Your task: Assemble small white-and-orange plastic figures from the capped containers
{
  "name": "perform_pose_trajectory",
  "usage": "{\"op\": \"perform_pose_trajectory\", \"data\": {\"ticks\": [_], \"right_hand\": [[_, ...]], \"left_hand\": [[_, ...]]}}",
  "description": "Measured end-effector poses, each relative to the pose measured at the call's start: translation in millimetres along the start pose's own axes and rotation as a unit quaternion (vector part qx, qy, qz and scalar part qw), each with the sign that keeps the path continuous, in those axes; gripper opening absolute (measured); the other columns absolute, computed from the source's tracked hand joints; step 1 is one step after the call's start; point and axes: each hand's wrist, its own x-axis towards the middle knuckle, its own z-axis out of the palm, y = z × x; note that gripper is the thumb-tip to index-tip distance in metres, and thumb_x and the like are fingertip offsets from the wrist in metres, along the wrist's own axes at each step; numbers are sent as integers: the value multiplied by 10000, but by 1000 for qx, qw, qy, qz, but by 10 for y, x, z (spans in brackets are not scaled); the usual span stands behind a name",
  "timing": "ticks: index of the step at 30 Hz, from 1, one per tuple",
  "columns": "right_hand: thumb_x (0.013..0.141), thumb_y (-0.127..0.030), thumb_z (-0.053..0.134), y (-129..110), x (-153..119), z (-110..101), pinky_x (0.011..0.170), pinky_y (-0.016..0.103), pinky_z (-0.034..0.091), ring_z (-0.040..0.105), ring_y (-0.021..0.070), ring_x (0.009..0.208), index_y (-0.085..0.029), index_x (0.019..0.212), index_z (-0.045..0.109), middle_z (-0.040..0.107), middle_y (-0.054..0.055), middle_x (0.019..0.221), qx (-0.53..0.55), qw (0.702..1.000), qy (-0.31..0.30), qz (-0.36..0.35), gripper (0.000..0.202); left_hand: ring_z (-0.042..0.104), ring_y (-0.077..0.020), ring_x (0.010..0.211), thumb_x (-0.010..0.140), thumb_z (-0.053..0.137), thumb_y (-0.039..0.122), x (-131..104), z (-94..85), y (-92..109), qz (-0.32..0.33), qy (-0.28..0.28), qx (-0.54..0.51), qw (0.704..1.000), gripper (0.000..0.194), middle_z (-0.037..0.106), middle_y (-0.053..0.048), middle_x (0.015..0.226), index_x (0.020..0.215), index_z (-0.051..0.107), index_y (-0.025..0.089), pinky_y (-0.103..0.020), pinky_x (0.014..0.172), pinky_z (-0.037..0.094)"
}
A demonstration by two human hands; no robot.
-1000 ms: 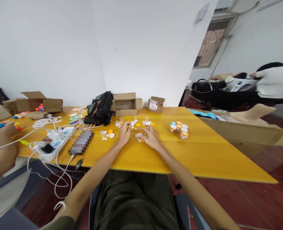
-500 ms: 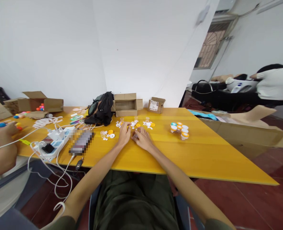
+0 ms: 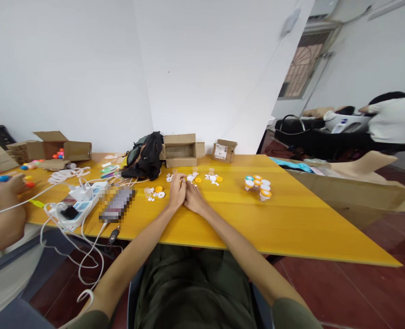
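Observation:
My left hand [image 3: 177, 190] and my right hand [image 3: 192, 197] meet over the table, side by side and touching. Both have curled fingers; whatever lies between them is hidden by the hands. Just beyond are small white plastic parts [image 3: 212, 178], an orange ring-shaped lid [image 3: 219, 179] and clear small cups. To the left of my left hand lie another orange lid [image 3: 159, 189], a white disc [image 3: 160, 195] and a clear cup [image 3: 147, 192]. On the right stands a cluster of clear cups with white, orange and teal lids [image 3: 257, 183].
A phone [image 3: 117, 203], a power strip [image 3: 82, 210] and tangled white cables lie on the left. Behind are a black bag [image 3: 147, 155], an open cardboard box [image 3: 181, 161] and a smaller box [image 3: 224, 151]. At far left a co-worker's hands [image 3: 12, 185] hold coloured balls.
My right hand has moved left, from a brownish clear piece on the table, and now presses against my left hand. The lidded cups have not moved.

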Motion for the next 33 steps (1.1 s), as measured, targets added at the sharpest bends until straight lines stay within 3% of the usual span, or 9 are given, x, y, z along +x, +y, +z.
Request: {"op": "perform_pose_trajectory", "data": {"ticks": [6, 12, 16, 21, 23, 26, 30, 33], "right_hand": [[900, -156, 491, 51, 39, 23, 994, 450, 453, 535, 290, 1143, -217, 1231, 649, 547, 139, 1296, 56, 998, 29, -19, 372], [1004, -236, 356, 197, 73, 28, 1070, 371, 422, 555, 217, 1207, -260, 1139, 696, 611, 83, 1226, 181, 979, 92, -10, 366], [1023, -326, 340, 269, 87, 26, 1070, 375, 426, 571, 222, 1190, -248, 1123, 695, 653, 78, 1171, 230, 963, 136, 22, 376], [1015, -344, 341, 339, 10, -32, 1049, 387, 443, 589, 233, 1155, -230, 1075, 687, 671, 88, 1130, 259, 950, 169, 47, 369], [993, -339, 397, 364, -63, -50, 1039, 392, 454, 589, 234, 1154, -234, 1082, 675, 659, 85, 1138, 259, 949, 173, 42, 311], [912, -341, 563, 379, -199, -53, 1063, 414, 445, 564, 249, 1201, -243, 1127, 649, 617, 82, 1189, 232, 959, 164, 19, 251], [790, -325, 734, 320, -335, -45, 1095, 461, 419, 499, 290, 1290, -261, 1227, 603, 524, 99, 1305, 158, 980, 122, -1, 461], [777, -292, 754, 234, -347, -48, 1101, 494, 404, 455, 313, 1329, -272, 1269, 574, 463, 116, 1376, 103, 989, 105, 1, 524]], "left_hand": [[607, -214, 1005, 958, 455, 259, 12, -13, -33, -5, 28, -14, 999, 148, 647, -44, 1006, 977, 602, 252, -358, 934, 487], [643, -201, 1000, 955, 428, 274, 116, -36, -155, -89, 80, -87, 989, 169, 681, -35, 1020, 965, 594, 242, -340, 908, 508], [646, -196, 1036, 967, 422, 293, 137, -22, -243, -145, 56, -132, 979, 181, 673, -45, 1120, 1021, 590, 249, -329, 887, 525], [558, -177, 1231, 998, 423, 367, 61, 86, -234, -146, 6, -138, 980, 215, 600, -33, 1272, 1158, 548, 295, -305, 997, 480], [512, -177, 1291, 989, 452, 401, 31, 123, -195, -170, -11, -168, 971, 222, 577, -24, 1299, 1161, 551, 302, -307, 1055, 438], [478, -193, 1322, 949, 518, 439, 19, 149, -134, -226, 11, -243, 943, 216, 576, -16, 1284, 1100, 579, 299, -315, 1110, 378], [494, -204, 1283, 908, 572, 420, 38, 133, -87, -271, 45, -294, 915, 160, 596, -18, 1215, 989, 594, 284, -324, 1118, 359], [512, -207, 1242, 895, 593, 402, 44, 109, -67, -291, 51, -304, 906, 134, 604, -16, 1168, 944, 581, 278, -322, 1096, 373]]}}
